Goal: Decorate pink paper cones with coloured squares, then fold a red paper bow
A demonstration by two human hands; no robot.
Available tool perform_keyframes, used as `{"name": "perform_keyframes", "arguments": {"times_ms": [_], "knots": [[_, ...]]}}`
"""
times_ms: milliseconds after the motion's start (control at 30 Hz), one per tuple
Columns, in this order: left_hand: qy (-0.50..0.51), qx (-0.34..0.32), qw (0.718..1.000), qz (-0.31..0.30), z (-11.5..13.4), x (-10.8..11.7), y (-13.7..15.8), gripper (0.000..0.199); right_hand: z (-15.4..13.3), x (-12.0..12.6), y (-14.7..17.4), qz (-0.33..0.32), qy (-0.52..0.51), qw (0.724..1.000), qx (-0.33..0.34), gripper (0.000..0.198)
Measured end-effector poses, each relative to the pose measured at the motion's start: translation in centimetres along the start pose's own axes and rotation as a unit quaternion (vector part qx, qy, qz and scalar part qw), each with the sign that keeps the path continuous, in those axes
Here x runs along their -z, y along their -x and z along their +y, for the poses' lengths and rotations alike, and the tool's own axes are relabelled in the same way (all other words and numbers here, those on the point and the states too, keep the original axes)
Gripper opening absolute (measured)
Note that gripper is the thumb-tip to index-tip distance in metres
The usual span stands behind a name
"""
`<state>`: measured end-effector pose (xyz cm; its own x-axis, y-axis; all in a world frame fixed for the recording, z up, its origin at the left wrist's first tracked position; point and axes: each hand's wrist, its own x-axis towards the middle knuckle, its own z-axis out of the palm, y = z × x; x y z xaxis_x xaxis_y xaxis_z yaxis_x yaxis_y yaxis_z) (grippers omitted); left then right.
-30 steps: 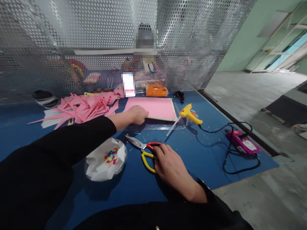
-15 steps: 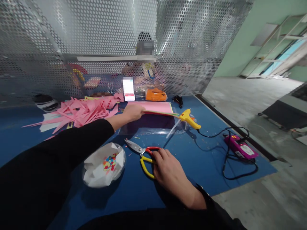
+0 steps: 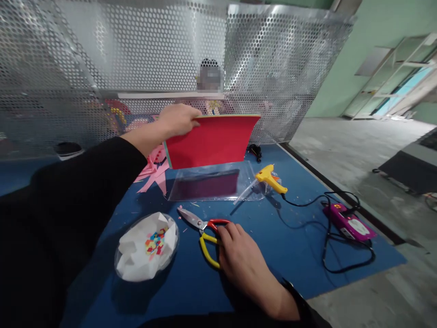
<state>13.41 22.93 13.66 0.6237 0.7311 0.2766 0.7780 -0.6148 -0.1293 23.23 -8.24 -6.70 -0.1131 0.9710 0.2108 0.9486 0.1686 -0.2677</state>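
My left hand [image 3: 180, 119] is pinched on the top edge of a stack of coloured sheets [image 3: 211, 141], lifted upright with a red face toward me. Green shows along its edges. Under it lies a clear plastic bag [image 3: 177, 184] with a dark sheet inside. My right hand [image 3: 241, 255] rests on the table, fingers curled over the handles of scissors [image 3: 194, 219] with one red and one yellow grip. Their blades point away to the left. Left of the scissors is a bowl [image 3: 131, 253] lined with white paper, holding small coloured paper bits.
A yellow glue gun [image 3: 271, 178] lies right of the bag, its black cord running to a purple power strip [image 3: 350, 223]. Pink paper strips [image 3: 159, 175] are heaped at left. A black cable bundle [image 3: 255, 151] sits before the perforated metal screen [image 3: 153, 50]. A person is visible behind it.
My left hand has raised the sheets off the plastic bag and tipped them upright, so the red face shows and the phone and orange packet are hidden. My right hand stays on the scissors.
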Motion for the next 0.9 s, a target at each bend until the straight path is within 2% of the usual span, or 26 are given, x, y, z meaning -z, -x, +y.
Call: {"name": "perform_keyframes", "arguments": {"times_ms": [67, 133, 267, 333, 500, 600, 700, 767, 900], "knots": [[0.019, -0.019, 0.999, -0.035, -0.7, 0.7, -0.4, 0.030, 0.0, 0.1, 0.0, -0.006, 0.004, 1.000, -0.001, 0.033], [0.085, -0.031, 0.992, -0.088, -1.4, 0.4, -0.8, 0.032, 0.0, 0.1, 0.0, -0.009, 0.006, 1.000, -0.002, 0.033], [0.150, -0.006, 0.965, -0.214, -2.0, -2.7, -1.4, 0.039, 0.0, 0.0, 0.1, -0.007, 0.000, 1.000, -0.003, 0.034], [0.149, -0.009, 0.960, -0.237, -1.9, -4.8, -1.7, 0.037, 0.0, 0.0, 0.1, -0.002, -0.004, 1.000, -0.005, 0.037], [0.146, -0.023, 0.956, -0.253, -1.2, -9.0, -2.6, 0.041, 0.0, -0.1, 0.1, 0.006, -0.006, 1.000, -0.001, 0.039], [0.145, -0.032, 0.965, -0.215, -0.7, -10.2, -3.3, 0.051, -0.1, -0.1, 0.1, 0.012, 0.001, 1.000, -0.004, 0.040], [0.136, -0.031, 0.979, -0.146, -0.2, -10.4, -3.5, 0.072, -0.1, 0.0, 0.1, 0.012, 0.007, 1.000, 0.001, 0.038], [0.124, -0.032, 0.983, -0.128, -0.1, -10.1, -3.0, 0.074, 0.0, 0.1, 0.1, 0.009, 0.010, 1.000, 0.006, 0.037], [0.099, -0.048, 0.976, -0.188, -0.9, -9.2, -0.2, 0.060, 0.2, 0.0, 0.1, 0.008, 0.016, 1.000, 0.005, 0.035]]}}
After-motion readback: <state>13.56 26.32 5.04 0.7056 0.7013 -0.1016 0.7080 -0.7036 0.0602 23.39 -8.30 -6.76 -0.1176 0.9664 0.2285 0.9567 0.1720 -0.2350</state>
